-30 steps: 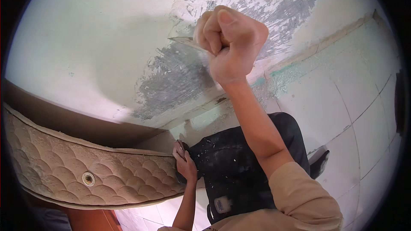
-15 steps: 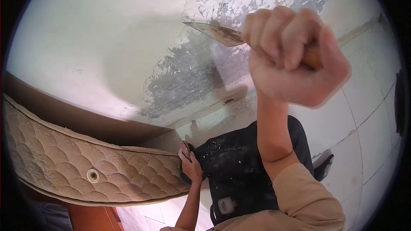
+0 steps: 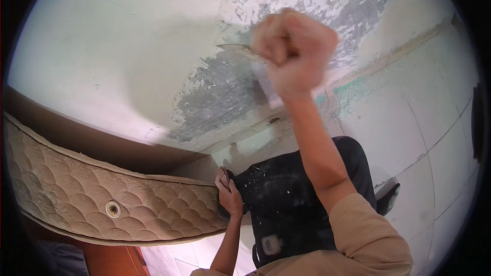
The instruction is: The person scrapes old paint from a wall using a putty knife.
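Observation:
My right hand [image 3: 296,51], blurred by motion, is closed around the handle of a putty knife in front of the wall [image 3: 102,56]. The thin metal blade of the putty knife [image 3: 236,48] points left, against a patch of stripped grey plaster [image 3: 220,87]. The fist hides the handle. Lower down, my left hand [image 3: 230,194] rests by my left knee, beside the end of a mattress. Its fingers are closed on a small flat object [image 3: 223,175] whose kind I cannot make out.
A quilted beige mattress [image 3: 148,209] stands on its side at the left, near the wall. White floor tiles [image 3: 409,174] lie to the right, with a dark shoe [image 3: 388,197] on them. My dark trousers [image 3: 286,194] carry white specks. Something orange-brown [image 3: 110,260] shows lower left.
My right hand has moved left and away from me, toward the wall, with the putty knife in it. The blade now looks narrower. My left hand has barely moved.

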`<move>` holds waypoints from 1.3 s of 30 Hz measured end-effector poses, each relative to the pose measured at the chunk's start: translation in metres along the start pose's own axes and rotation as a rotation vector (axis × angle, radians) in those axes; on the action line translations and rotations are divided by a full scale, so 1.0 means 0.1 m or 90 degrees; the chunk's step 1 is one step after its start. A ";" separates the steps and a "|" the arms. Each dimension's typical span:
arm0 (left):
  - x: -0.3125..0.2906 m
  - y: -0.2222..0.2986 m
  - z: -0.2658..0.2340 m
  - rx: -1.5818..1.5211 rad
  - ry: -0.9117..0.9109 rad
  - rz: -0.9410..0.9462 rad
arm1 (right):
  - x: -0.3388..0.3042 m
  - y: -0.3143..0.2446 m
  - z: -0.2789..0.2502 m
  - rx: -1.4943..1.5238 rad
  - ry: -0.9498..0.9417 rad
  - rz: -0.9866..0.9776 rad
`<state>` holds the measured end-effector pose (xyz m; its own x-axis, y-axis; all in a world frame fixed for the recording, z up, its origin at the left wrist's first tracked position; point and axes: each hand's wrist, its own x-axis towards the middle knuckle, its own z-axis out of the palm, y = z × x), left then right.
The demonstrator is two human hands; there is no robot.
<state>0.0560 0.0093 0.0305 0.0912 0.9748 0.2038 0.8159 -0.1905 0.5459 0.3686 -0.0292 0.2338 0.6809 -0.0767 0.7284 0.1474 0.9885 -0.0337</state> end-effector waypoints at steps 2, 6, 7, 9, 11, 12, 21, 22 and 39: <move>-0.07 -0.05 0.03 -0.012 0.019 0.030 | 0.09 -0.25 -0.10 -0.016 0.003 -0.049; -0.08 0.01 0.02 0.008 0.001 0.002 | -0.10 0.12 -0.05 -0.066 0.093 0.084; -0.07 0.01 0.01 0.013 0.000 0.006 | -0.19 0.26 -0.09 -0.431 -0.011 -0.033; -0.03 -0.02 0.02 0.013 0.007 0.013 | -0.15 0.22 -0.01 -0.306 -0.022 -0.057; -0.05 -0.12 0.04 -0.026 0.017 0.020 | 0.01 -0.09 0.06 -0.177 -0.003 -0.040; -0.07 -0.07 0.05 -0.029 0.010 0.017 | 0.09 -0.24 -0.02 0.019 -0.006 0.021; -0.08 -0.02 0.03 -0.024 0.013 0.016 | 0.09 -0.33 -0.12 0.101 -0.027 -0.014; -0.06 0.01 0.05 -0.018 0.008 0.011 | 0.06 -0.23 -0.11 0.099 -0.029 -0.013; -0.06 -0.08 0.05 -0.017 0.017 0.003 | 0.01 -0.29 0.12 -0.074 0.017 0.040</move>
<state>0.0511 0.0051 0.0209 0.0787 0.9705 0.2279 0.7997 -0.1980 0.5667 0.3563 -0.0565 0.2442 0.7096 -0.0204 0.7043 0.1852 0.9698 -0.1584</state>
